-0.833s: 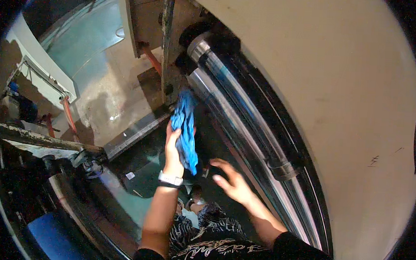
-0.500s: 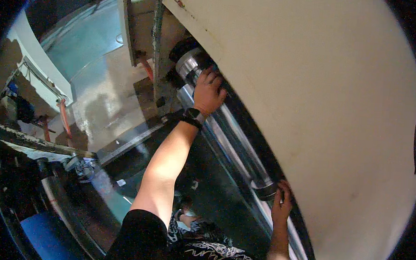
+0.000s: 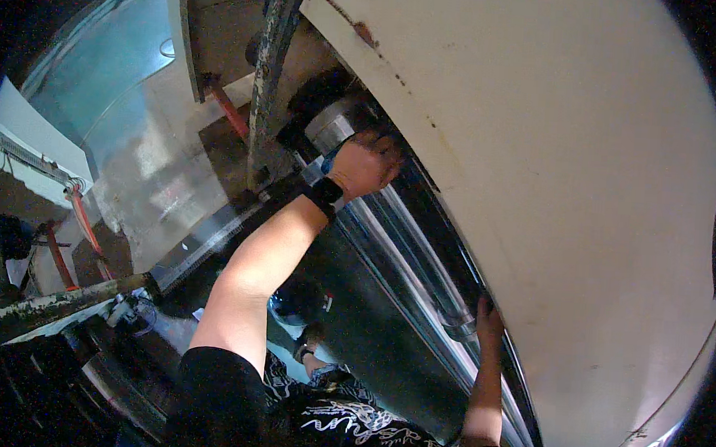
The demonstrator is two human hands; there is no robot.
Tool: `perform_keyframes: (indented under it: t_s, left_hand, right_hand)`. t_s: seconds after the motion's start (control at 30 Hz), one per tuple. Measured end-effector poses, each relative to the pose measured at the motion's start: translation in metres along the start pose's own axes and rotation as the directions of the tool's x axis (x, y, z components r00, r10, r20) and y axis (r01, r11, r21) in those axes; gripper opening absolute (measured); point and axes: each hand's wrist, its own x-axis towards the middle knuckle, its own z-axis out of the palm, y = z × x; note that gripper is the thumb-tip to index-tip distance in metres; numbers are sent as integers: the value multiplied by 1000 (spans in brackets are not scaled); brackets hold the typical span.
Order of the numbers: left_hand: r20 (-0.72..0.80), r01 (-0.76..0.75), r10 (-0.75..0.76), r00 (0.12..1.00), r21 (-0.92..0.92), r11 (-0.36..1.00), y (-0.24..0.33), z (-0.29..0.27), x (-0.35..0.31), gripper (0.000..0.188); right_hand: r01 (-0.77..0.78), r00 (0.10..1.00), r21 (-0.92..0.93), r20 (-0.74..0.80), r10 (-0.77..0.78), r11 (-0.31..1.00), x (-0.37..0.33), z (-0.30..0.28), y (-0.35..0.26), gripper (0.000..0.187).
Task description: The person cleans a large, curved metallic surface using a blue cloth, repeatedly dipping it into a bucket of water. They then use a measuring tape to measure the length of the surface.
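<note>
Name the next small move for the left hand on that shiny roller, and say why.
Probably slide the left hand down along the metal roller toward the right hand. It sits at the roller's far end, the right grips lower down, and the bright stretch between is untouched.

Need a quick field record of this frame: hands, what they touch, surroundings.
left hand: reaching up, on the far end of the shiny metal roller, a black wristband behind it
right hand: pressed against the roller's nearer part, under the cream panel
grip: cannot tell for either hand
cloth: none in view
surroundings: rusty upright frame, red pipe
</note>
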Motion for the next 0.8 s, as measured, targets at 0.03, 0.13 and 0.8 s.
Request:
perform_keyframes:
  t_s: [0.03, 0.13, 0.8]
  left_hand:
    - [-82, 18, -15, 997, 45, 999, -1, 2, 0, 17]
    - [-166, -154, 165, 972, 81, 985, 33, 31, -30, 12]
    - [37, -243, 244, 969, -34, 969, 86, 41, -47, 15]
  right_hand:
    - [-24, 999, -31, 23, 25, 999, 4, 2, 4, 54]
    - [-133, 985, 59, 119, 126, 989, 13, 6, -2, 54]
    - [12, 1000, 89, -20, -10, 996, -1, 5, 4, 53]
